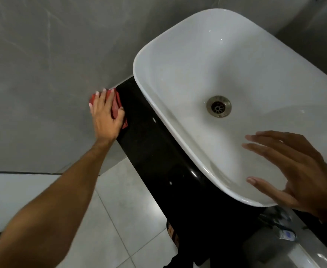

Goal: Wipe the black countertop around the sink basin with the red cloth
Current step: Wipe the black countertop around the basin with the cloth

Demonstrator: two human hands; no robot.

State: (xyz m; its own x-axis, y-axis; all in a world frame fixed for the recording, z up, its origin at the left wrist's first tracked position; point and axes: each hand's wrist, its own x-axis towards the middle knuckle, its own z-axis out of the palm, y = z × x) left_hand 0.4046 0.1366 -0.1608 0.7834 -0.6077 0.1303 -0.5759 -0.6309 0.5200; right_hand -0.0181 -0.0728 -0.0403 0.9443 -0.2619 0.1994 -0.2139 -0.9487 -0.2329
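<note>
Black worktop (149,136) beside basin (178,60): left hand (104,115) presses flat on cloth (116,105) at the edge, where it could slip off; right hand (298,171) hovers, spread, empty.

We count one white sink basin (226,70) and one red cloth (116,105). We count two hands, left hand (105,115) and right hand (301,171).

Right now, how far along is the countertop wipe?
Done: cannot tell; the black countertop shows no clear wiped trail. In hand: the left hand presses the red cloth onto its far-left edge by the wall. The right hand hovers open over the sink basin. Left: the strip toward the front.
</note>
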